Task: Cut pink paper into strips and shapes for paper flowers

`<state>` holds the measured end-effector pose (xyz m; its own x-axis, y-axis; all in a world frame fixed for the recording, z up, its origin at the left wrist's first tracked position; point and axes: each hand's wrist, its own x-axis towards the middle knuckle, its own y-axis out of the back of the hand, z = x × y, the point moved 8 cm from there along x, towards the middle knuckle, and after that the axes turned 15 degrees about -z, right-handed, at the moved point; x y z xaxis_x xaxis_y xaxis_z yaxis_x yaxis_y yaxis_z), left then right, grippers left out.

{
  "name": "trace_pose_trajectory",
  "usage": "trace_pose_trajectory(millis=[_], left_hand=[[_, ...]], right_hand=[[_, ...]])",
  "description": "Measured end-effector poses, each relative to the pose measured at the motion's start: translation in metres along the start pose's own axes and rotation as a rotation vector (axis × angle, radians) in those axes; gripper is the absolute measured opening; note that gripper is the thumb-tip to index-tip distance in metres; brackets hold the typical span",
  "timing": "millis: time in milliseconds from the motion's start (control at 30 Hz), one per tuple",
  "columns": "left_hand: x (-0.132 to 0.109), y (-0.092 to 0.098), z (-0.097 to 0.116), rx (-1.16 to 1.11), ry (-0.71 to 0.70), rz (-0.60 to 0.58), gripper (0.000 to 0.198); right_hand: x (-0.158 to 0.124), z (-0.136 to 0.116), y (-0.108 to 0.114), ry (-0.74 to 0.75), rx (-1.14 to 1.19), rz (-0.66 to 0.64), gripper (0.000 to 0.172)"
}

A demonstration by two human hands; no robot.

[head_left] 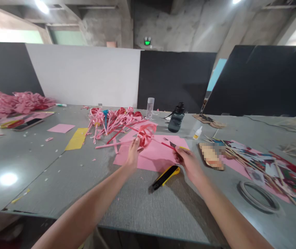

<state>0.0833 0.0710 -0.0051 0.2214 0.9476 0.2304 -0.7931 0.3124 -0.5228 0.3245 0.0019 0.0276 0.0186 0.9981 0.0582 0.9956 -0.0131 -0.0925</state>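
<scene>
looped pink ribbon-like bundle [148, 133] is pinched in left hand [133, 154] over flat pink paper sheets [148, 160]; thin red strip [167, 146] is gripped in right hand [189, 162]. bundle is judged light, soft, easily crushed; best held at its lower edge.

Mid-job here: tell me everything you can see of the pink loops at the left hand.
The loops form a loose, rounded bunch of curled pink and red bands, thin and slightly see-through, like ribbon or plastic. The left hand holds them by their near left side, over the pink sheet. A thin red strip runs from the right hand toward their right side; blur hides whether it joins them.
</scene>
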Motion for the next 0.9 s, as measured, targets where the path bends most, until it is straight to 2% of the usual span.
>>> trace_pose_trajectory(millis=[133, 300, 433, 633, 800, 900], left_hand=[[0.000, 0.002, 0.000, -0.007, -0.005, 0.017, 0.052], [0.000, 0.003, 0.002, -0.014, -0.015, 0.042, 0.049], [0.001, 0.002, 0.005, -0.027, -0.043, 0.061, 0.046], [0.000, -0.001, 0.010, -0.013, -0.076, 0.041, 0.039], [-0.003, 0.000, 0.009, -0.001, -0.049, 0.034, 0.042], [-0.003, 0.000, 0.009, 0.008, -0.041, 0.026, 0.042]], right_hand=[[0.000, -0.001, -0.001, 0.006, -0.040, -0.013, 0.031], [-0.001, -0.002, -0.002, 0.005, -0.095, -0.003, 0.038], [0.000, -0.005, -0.008, 0.022, -0.155, -0.041, 0.031], [-0.001, -0.008, -0.007, 0.031, -0.225, -0.021, 0.030], [-0.004, -0.009, -0.007, 0.032, -0.247, -0.011, 0.049], [-0.006, -0.011, -0.006, 0.042, -0.247, 0.011, 0.052]])
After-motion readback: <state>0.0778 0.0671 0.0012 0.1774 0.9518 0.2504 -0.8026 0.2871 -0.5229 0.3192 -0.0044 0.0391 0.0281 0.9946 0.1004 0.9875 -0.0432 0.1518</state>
